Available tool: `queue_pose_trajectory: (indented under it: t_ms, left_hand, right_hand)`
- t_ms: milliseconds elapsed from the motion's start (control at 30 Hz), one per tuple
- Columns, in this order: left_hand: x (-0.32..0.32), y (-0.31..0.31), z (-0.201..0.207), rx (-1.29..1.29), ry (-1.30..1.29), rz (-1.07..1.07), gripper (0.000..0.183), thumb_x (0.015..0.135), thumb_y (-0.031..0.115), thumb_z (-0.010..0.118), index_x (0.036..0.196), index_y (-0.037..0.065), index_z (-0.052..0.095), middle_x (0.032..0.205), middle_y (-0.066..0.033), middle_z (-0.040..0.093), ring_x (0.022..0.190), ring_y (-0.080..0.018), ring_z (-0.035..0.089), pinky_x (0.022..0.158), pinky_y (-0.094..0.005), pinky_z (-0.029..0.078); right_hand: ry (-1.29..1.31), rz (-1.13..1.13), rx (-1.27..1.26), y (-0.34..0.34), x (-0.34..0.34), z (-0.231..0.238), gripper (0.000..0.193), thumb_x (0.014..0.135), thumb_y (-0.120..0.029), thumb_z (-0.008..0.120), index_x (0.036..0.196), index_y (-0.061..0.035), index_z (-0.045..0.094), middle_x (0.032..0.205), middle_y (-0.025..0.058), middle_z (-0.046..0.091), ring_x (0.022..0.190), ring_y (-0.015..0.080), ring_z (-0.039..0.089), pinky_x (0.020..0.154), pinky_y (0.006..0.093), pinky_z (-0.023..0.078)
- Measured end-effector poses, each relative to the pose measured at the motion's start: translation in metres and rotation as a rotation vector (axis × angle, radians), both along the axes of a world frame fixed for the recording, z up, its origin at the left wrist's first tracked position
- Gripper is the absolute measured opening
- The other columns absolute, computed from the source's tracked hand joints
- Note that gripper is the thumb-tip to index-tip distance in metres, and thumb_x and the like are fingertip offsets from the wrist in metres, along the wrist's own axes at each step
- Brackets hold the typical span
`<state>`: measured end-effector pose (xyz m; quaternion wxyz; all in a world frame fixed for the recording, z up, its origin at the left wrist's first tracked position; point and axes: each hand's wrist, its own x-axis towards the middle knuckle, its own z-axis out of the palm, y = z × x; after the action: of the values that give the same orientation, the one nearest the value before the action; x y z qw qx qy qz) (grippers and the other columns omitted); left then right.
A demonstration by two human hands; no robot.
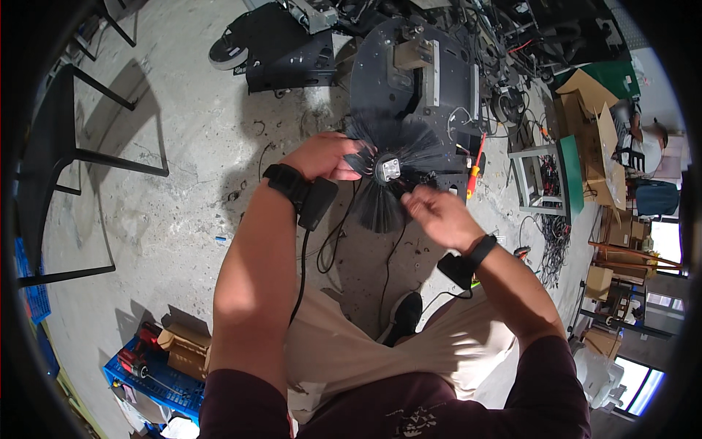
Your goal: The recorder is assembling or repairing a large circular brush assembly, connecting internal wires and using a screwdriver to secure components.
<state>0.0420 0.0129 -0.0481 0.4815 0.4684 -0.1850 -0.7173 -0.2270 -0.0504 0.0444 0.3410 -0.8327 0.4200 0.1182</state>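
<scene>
A round brush [398, 139] with long black bristles fanning out from a silvery square-centred hub [391, 170] is in front of me, over the near edge of a black machine base. My left hand [325, 155] has its fingers closed on a bunch of bristles at the brush's left side. At the lower right, my right hand [442, 216] pinches the bristles near the hub, with its fingertips partly hidden. Both wrists carry black strapped devices with cables.
The rounded black machine base [376, 77] lies beyond the brush, cluttered with cables and metal parts. A red and yellow screwdriver [474, 179] is to the right. Nearby are a black chair [55, 161], a blue crate [164, 391] with a red power tool [137, 355], and cardboard boxes [585, 124]. Another person sits far right.
</scene>
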Motion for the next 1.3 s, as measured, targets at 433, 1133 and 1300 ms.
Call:
queue_pose_trajectory:
  t_ms: [433,1133,1300]
  left_hand:
    - [0.002,-0.002,-0.002,0.000,0.026,-0.006,0.024,0.101,0.013,0.063,0.120,0.002,0.074,0.113,-0.0087,0.074,0.092,-0.0171,0.075,0.079,-0.0300,0.068]
    - [0.000,0.001,-0.003,0.023,0.006,0.028,0.025,0.100,0.013,0.065,0.120,0.003,0.075,0.116,-0.0086,0.073,0.098,-0.0170,0.074,0.082,-0.0298,0.067]
    - [0.000,-0.001,-0.006,-0.121,-0.128,-0.046,0.028,0.099,0.013,0.067,0.124,0.002,0.071,0.115,-0.0079,0.073,0.099,-0.0185,0.075,0.082,-0.0294,0.067]
  right_hand:
    - [-0.225,0.131,0.008,0.002,0.014,-0.011,0.033,0.104,-0.039,0.067,0.100,-0.0057,0.071,0.083,0.0170,0.070,0.077,0.0378,0.069,0.072,0.0448,0.053]
    - [-0.170,-0.056,-0.205,-0.008,0.015,-0.020,0.031,0.087,-0.027,0.085,0.090,-0.0044,0.063,0.085,0.0158,0.067,0.076,0.0363,0.067,0.069,0.0439,0.052]
    - [-0.433,0.126,-0.443,-0.013,0.024,-0.036,0.019,0.090,-0.017,0.080,0.100,-0.0059,0.069,0.094,0.0166,0.072,0.084,0.0396,0.071,0.074,0.0453,0.055]
